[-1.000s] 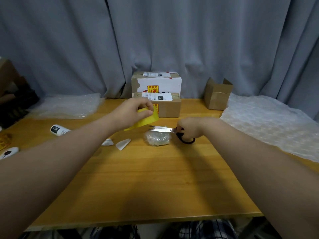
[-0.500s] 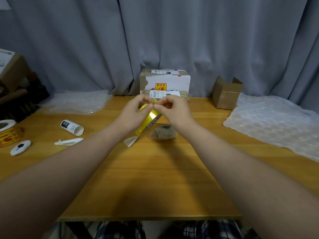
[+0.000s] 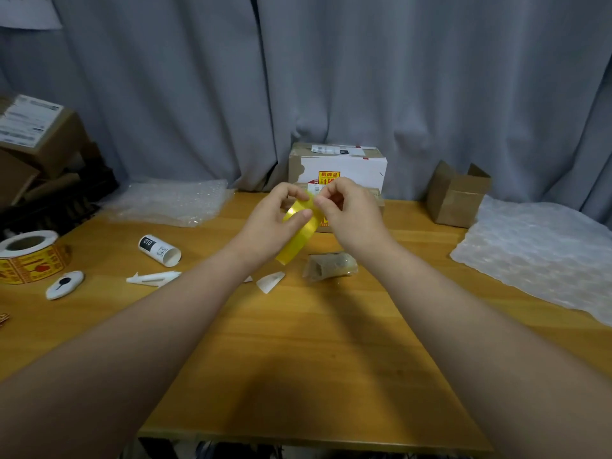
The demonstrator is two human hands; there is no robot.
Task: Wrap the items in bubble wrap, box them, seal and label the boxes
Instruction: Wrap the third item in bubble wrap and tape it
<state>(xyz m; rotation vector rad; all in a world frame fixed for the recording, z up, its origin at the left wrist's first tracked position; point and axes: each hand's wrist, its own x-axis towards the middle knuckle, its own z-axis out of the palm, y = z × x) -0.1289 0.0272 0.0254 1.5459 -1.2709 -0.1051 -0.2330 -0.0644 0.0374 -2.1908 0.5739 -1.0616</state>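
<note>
My left hand [image 3: 275, 223] grips a yellow roll of tape [image 3: 296, 240] held above the table. My right hand [image 3: 347, 213] pinches the roll's top edge with fingertips. Below them a small item wrapped in bubble wrap [image 3: 331, 266] lies on the wooden table [image 3: 298, 359]. Two sealed, labelled boxes [image 3: 337, 167] are stacked at the back centre, the lower one mostly hidden by my hands. An open small cardboard box [image 3: 457, 193] stands at the back right.
A bubble wrap sheet [image 3: 536, 253] covers the right side, another [image 3: 172, 202] lies back left. A white tube [image 3: 159, 250], paper scraps [image 3: 154, 278], a white cutter [image 3: 64, 284] and a roll of fragile stickers [image 3: 29, 256] sit left. Cardboard boxes [image 3: 36, 140] stand far left.
My right hand let go of the scissors on the table and came up to the tape roll. The view shifted left, and the scissors are hidden now.
</note>
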